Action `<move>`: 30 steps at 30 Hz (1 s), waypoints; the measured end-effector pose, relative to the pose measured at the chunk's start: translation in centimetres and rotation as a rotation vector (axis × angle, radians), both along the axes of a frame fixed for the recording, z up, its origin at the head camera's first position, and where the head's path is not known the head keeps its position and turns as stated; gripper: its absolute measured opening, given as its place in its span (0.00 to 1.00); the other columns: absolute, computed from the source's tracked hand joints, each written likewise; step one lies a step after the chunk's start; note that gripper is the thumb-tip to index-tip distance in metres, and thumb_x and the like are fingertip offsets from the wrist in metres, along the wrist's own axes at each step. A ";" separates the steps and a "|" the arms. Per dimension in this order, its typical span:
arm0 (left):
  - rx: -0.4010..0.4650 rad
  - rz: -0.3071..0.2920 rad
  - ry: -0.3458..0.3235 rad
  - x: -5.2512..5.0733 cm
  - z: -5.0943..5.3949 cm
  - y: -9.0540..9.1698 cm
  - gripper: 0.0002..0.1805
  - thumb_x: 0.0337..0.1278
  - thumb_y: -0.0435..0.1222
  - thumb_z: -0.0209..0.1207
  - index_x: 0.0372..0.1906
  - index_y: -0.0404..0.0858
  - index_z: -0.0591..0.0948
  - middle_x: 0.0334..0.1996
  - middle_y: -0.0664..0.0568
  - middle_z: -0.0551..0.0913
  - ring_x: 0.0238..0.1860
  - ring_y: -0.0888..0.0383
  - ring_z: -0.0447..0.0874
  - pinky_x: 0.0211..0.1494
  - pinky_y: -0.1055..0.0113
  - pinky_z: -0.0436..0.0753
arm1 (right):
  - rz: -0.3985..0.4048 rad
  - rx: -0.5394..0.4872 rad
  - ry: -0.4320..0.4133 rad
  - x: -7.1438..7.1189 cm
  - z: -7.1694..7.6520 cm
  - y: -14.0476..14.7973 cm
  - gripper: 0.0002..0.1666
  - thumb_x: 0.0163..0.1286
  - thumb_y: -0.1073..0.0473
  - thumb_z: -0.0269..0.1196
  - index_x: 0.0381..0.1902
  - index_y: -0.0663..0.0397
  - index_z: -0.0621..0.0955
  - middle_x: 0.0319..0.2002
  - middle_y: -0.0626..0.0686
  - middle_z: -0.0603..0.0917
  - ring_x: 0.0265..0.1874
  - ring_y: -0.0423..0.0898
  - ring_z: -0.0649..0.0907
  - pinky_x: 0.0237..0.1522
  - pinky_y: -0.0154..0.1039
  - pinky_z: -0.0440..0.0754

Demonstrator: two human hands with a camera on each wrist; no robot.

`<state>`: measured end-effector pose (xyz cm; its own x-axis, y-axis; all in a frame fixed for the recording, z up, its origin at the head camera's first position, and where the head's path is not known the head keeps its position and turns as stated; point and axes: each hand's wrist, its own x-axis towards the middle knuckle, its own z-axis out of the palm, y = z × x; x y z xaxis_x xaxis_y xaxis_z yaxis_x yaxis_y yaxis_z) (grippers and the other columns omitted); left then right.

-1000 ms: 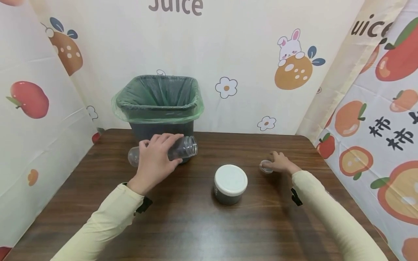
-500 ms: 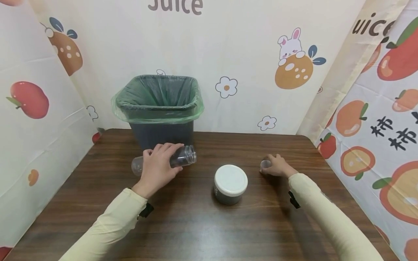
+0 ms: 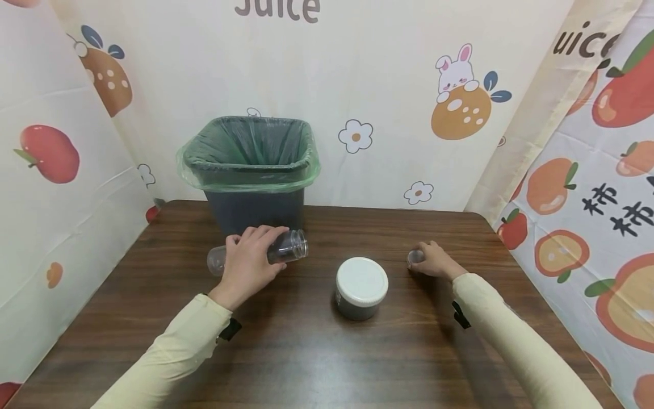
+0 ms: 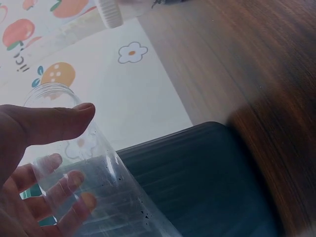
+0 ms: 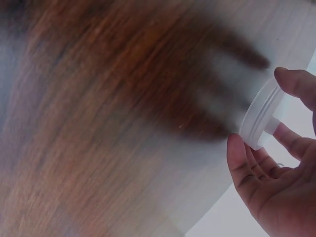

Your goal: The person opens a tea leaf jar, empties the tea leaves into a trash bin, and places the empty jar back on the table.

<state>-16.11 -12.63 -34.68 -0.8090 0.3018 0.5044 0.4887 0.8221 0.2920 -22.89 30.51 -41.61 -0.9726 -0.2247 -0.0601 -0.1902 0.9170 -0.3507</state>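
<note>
In the head view, a clear bottle (image 3: pixel 293 246) lies sideways in the grip of the left hand (image 3: pixel 249 266), fingers curled round its middle, its bare threaded neck facing right. It is just in front of the dark bin (image 3: pixel 255 210), which wears a green liner (image 3: pixel 298 182). The right hand (image 3: pixel 435 261) pinches a small round see-through lid (image 3: pixel 415 257). Between the two hands stands a tub (image 3: pixel 361 287) with a white top; a short strip of wood separates it from the lid, a wider one from the bottle. The table (image 3: pixel 327 363) stretches toward the person, its far edge meeting a printed cloth (image 3: pixel 393 74).

In the left wrist view, the bottle's smooth wall carries dark specks; the bin's side fills the space behind.

In the right wrist view, thumb and fingertips hold the lid's ridged rim; a stub projects from one face.
</note>
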 end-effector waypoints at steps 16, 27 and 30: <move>0.011 -0.010 -0.023 0.0 -0.2 0.3 0.38 0.31 0.37 0.78 0.57 0.45 0.78 0.49 0.47 0.80 0.49 0.47 0.72 0.46 0.46 0.63 | 0.004 -0.004 -0.016 0.2 0.6 -0.3 0.32 0.59 0.55 0.67 0.55 0.72 0.72 0.44 0.70 0.71 0.42 0.63 0.75 0.41 0.56 0.76; 0.027 -0.009 -0.014 0.1 -0.1 0.4 0.38 0.30 0.36 0.78 0.57 0.44 0.78 0.48 0.48 0.80 0.49 0.47 0.72 0.44 0.47 0.63 | -0.001 -0.009 -0.042 0.0 0.5 -0.5 0.33 0.60 0.55 0.67 0.57 0.71 0.72 0.46 0.71 0.71 0.44 0.63 0.75 0.43 0.56 0.76; 0.031 -0.010 -0.007 0.2 -0.2 0.4 0.38 0.29 0.36 0.78 0.57 0.44 0.78 0.48 0.48 0.80 0.48 0.47 0.73 0.44 0.46 0.63 | 0.003 -0.012 -0.044 0.1 0.5 -0.6 0.33 0.60 0.55 0.67 0.57 0.71 0.72 0.46 0.70 0.71 0.43 0.62 0.75 0.43 0.56 0.77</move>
<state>-15.93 -12.26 -34.86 -0.8094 0.2941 0.5083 0.4949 0.8076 0.3208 -22.82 29.88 -41.10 -0.9683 -0.2287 -0.1004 -0.1771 0.9122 -0.3695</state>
